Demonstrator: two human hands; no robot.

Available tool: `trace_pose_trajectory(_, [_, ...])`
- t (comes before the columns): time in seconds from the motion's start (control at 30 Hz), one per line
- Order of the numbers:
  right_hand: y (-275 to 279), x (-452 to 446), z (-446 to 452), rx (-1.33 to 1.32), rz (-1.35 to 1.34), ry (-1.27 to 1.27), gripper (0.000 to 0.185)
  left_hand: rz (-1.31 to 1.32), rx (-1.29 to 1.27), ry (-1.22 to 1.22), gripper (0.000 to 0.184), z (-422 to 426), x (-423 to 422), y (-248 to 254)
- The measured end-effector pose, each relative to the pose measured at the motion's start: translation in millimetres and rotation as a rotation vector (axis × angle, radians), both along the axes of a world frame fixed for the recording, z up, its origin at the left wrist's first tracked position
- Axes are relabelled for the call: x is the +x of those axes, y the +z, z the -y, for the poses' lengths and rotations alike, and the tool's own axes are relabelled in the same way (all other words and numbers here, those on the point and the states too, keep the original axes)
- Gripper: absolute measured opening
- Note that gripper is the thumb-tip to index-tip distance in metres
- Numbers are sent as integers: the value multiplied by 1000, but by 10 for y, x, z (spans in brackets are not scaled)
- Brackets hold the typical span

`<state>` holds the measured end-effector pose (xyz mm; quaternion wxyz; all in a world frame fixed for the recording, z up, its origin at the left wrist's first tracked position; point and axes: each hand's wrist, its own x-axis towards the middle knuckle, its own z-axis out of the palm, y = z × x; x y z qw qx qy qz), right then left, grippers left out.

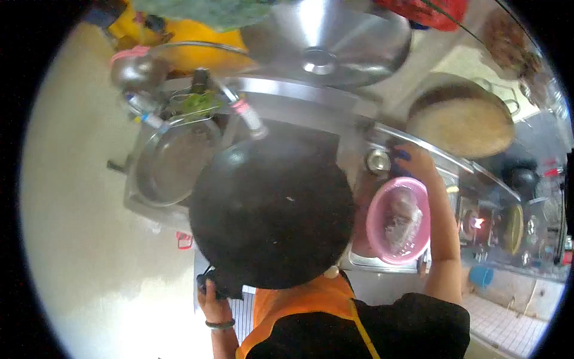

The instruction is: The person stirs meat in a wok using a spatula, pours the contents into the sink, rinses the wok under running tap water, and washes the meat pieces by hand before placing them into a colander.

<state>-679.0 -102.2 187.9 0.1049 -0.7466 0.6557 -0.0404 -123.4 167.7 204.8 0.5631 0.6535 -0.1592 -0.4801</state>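
Observation:
A big black wok [275, 209] fills the middle of the view, its dark inside facing me. My left hand [214, 302], with a dark band at the wrist, is closed around the wok's black handle [220, 284] at the lower left. On the right, my right hand [417, 163] reaches past a pink basin [372, 224] into the sink area. Its fingers are curled at a small dark blue thing, too blurred to name. Close beside them is a round metal fitting or cup [378, 161]. In the basin lies a clear plastic bag [402, 224] with pale contents.
A steel pan [152, 167] stands at the left, with green leaves [200, 105] above it. Behind the counter is a large metal lid or bowl [359, 42]. A round wooden board [463, 128] is at the back right. A flame [477, 223] burns on a stove at the far right.

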Motion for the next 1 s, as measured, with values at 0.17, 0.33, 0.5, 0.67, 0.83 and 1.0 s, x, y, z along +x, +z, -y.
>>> trace_pose_trajectory(0.17, [-3,1777,458,69,250,424,33,-97,-13,77,25,154,-222,217])
trace_pose_trajectory(0.33, [-735,3375,993,54,315,501,34,35,41,106,27,46,-209,43])
trace_pose_trajectory(0.5, [-1287,3572,2121,416,1321,574,31,-159,-28,206,28,64,-210,72])
trace_pose_trajectory(0.67, [-1534,3714,2353,-127,788,166,35,-155,3,184,29,92,-222,122])
trace_pose_trajectory(0.83, [-1474,3560,2443,-58,813,482,30,-168,0,170,31,113,-203,83])
trace_pose_trajectory(1.0, [-1539,3435,1789,257,687,468,26,-231,-2,129,33,57,-134,24])
